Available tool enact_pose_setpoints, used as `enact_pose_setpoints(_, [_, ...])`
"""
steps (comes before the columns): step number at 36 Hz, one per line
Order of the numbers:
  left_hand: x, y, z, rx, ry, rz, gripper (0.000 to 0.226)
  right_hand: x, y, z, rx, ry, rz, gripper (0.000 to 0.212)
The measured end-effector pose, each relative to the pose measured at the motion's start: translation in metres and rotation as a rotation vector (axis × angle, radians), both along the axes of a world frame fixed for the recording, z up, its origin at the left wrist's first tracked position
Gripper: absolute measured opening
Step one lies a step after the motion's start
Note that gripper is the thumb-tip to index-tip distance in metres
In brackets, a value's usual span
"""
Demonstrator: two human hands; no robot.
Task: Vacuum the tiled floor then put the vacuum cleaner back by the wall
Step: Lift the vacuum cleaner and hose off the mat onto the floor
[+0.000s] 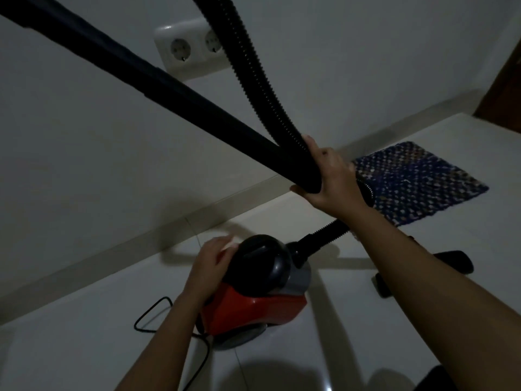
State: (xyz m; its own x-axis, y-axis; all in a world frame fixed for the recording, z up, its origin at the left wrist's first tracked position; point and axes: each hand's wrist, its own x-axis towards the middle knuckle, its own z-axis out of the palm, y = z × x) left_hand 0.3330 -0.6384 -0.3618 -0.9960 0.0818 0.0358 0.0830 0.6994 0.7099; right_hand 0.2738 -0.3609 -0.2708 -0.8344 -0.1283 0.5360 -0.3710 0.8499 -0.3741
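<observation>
A red and black vacuum cleaner (253, 303) stands on the white tiled floor (352, 334) close to the wall (98, 150). My left hand (211, 263) rests on the left side of its black top, fingers curled against the casing. Up at mid-right, my right hand (327, 176) grips the black wand (169, 91) together with the ribbed hose (253, 69), both rising toward the top of the view. The hose loops down behind my right forearm into the cleaner's front. Its black power cord (152, 314) lies looped on the tiles at the left.
A double white wall socket (191, 48) sits on the wall behind the wand. A blue patterned mat (417, 179) lies on the floor at the right. Two black nozzle pieces (456, 261) lie beyond my right forearm. A dark wooden door frame (504, 77) stands at the far right.
</observation>
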Motion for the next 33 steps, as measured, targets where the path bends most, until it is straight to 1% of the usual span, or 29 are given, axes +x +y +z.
enact_pose_setpoints(2, [0.01,-0.013,-0.011,0.17,-0.03,0.215,0.041,0.0,0.0,-0.002,-0.017,-0.007,-0.004,0.093])
enact_pose_setpoints(3, [0.015,-0.018,-0.017,0.214,-0.067,0.294,0.043,0.0,0.0,-0.003,-0.019,-0.005,-0.009,0.092])
enact_pose_setpoints(5, [0.025,-0.027,-0.027,0.217,-0.154,0.364,0.047,0.001,0.0,-0.005,-0.027,0.0,-0.015,0.09])
enact_pose_setpoints(8, [0.035,-0.034,-0.042,0.181,-0.247,0.351,0.05,0.001,0.002,-0.007,-0.053,0.007,-0.011,0.089])
enact_pose_setpoints(10, [0.038,-0.036,-0.05,0.218,-0.303,0.361,0.054,0.0,0.004,-0.008,-0.068,0.007,-0.016,0.09])
enact_pose_setpoints(14, [0.039,-0.044,-0.068,0.281,-0.357,0.352,0.064,0.001,0.004,-0.011,-0.076,-0.011,-0.029,0.093])
enact_pose_setpoints(15, [0.037,-0.048,-0.079,0.281,-0.36,0.345,0.071,0.001,0.004,-0.012,-0.073,-0.013,-0.031,0.093])
enact_pose_setpoints(17, [0.032,-0.064,-0.12,0.295,-0.378,0.346,0.083,0.001,0.001,-0.013,-0.066,-0.011,-0.032,0.092])
enact_pose_setpoints(19, [0.03,-0.075,-0.153,0.353,-0.384,0.335,0.083,0.001,-0.002,-0.015,-0.067,-0.015,-0.03,0.091])
enact_pose_setpoints(20, [0.032,-0.075,-0.155,0.391,-0.379,0.333,0.082,0.001,-0.004,-0.017,-0.067,-0.017,-0.028,0.092])
enact_pose_setpoints(22, [0.035,-0.066,-0.142,0.471,-0.38,0.357,0.089,0.001,-0.008,-0.019,-0.056,-0.018,-0.025,0.092])
enact_pose_setpoints(24, [0.039,-0.053,-0.118,0.508,-0.383,0.369,0.097,0.001,-0.01,-0.022,-0.041,-0.011,-0.026,0.092])
enact_pose_setpoints(26, [0.041,-0.048,-0.113,0.525,-0.385,0.378,0.1,0.0,-0.011,-0.025,-0.03,-0.003,-0.027,0.091])
enact_pose_setpoints(28, [0.045,-0.038,-0.094,0.547,-0.387,0.389,0.094,-0.001,-0.012,-0.026,-0.027,0.002,-0.026,0.09])
enact_pose_setpoints(29, [0.046,-0.034,-0.088,0.557,-0.373,0.394,0.085,-0.001,-0.012,-0.027,-0.026,0.002,-0.027,0.09])
enact_pose_setpoints(31, [0.048,-0.026,-0.078,0.58,-0.319,0.383,0.056,-0.003,-0.01,-0.028,-0.021,0.007,-0.029,0.091])
enact_pose_setpoints(33, [0.048,-0.025,-0.077,0.6,-0.255,0.373,0.039,-0.005,-0.009,-0.029,-0.022,0.008,-0.027,0.092])
